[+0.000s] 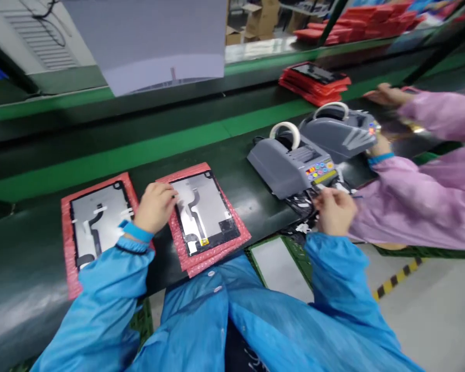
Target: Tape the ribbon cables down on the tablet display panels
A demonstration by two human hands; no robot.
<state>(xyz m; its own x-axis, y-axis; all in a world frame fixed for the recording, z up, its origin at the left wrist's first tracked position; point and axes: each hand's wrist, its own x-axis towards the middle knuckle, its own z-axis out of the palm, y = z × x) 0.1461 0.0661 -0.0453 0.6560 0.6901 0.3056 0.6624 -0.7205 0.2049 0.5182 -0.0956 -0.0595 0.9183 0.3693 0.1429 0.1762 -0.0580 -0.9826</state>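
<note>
My left hand (155, 207) is closed, thumb and fingers together, over the left edge of a tablet screen panel (213, 206) with a silver back and a dark flex cable. The panel lies on pink bubble-wrap bags (234, 244); what the fingertips pinch, if anything, is hidden. At the front outlet of a grey tape dispenser (282, 168) with a lit display, my right hand (335, 211) pinches what looks like a short strip of tape (321, 187). A second such panel (106, 214) lies left of my left hand on another pink bag, with white tape pieces on it.
Behind the first dispenser stands a second tape dispenser (339, 132), where a co-worker in pink sleeves (411, 186) has a hand. Red bags with a panel on top (313, 82) are stacked at the back. A white sheet (155, 41) hangs ahead. Scraps (303, 227) lie by the dispenser.
</note>
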